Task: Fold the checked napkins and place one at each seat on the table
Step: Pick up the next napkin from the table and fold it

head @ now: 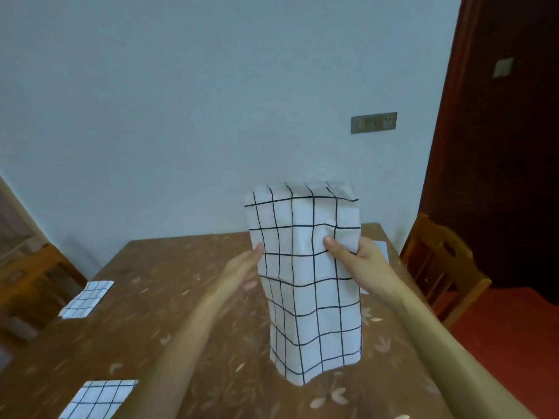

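The right hand [360,261] pinched the checked napkin [308,282] at its right edge, holding it hanging above the middle of the bench [181,297], while the left hand [242,267] touched its left edge with straight fingers [257,250]. On the bench's left lay the far napkin [86,299] and the near napkin [96,399], both folded

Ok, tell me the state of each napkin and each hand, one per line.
held napkin: lifted over the table, hanging in a long folded strip.
right hand: pinches the held napkin's right edge.
left hand: fingers straight, touching its left edge.
far-left napkin: folded, flat on the table.
near-left napkin: folded, flat on the table.
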{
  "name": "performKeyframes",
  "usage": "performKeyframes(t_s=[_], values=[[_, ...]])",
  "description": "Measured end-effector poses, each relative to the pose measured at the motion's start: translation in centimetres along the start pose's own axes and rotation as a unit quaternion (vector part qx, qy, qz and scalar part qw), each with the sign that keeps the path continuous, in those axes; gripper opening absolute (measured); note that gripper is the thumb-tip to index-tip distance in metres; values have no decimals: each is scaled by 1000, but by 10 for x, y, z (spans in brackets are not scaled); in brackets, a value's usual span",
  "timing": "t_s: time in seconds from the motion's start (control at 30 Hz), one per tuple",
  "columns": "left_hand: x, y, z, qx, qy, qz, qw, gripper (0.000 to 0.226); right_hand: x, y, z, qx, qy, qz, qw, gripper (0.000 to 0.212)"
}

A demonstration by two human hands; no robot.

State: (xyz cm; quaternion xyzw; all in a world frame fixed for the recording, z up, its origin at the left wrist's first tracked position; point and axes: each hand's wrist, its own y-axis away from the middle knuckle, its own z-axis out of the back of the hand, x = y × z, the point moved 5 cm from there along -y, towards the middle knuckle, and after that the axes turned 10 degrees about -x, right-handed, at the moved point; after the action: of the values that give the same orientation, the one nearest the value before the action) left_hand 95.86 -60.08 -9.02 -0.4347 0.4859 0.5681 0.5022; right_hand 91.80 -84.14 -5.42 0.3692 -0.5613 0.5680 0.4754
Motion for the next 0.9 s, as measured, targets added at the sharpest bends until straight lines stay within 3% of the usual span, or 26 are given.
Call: performKeyframes(t_s=[0.07,0.13,0.23,0.4,0.6,0.77,0.83,0.9], values=[[-2,6,-11,47,-36,-11,998,48,10,-4,11,-12,-13,4,1000,42],[-7,10,-19,62,-80,-66,993,23,18,-8,19,-24,-32,10,999,35],[-21,13,-23,59,-43,-96,993,26,21,-13,30,-50,-38,3,998,38],[-47,3,-12,-19,22,-121,992,27,16,-15,43,-50,-4,-33,998,36],[-55,-8,-8,-53,46,-138,988,26,9,-15,48,-29,26,-41,998,64],[-55,-5,-7,-101,86,-160,978,23,10,-18,47,-9,-12,-61,998,108],[-57,-1,-6,-113,95,-170,974,21,15,-17,47,-11,-9,-34,999,104],[-60,2,-7,-111,94,-170,975,17,24,-16,52,-40,-4,16,999,87]])
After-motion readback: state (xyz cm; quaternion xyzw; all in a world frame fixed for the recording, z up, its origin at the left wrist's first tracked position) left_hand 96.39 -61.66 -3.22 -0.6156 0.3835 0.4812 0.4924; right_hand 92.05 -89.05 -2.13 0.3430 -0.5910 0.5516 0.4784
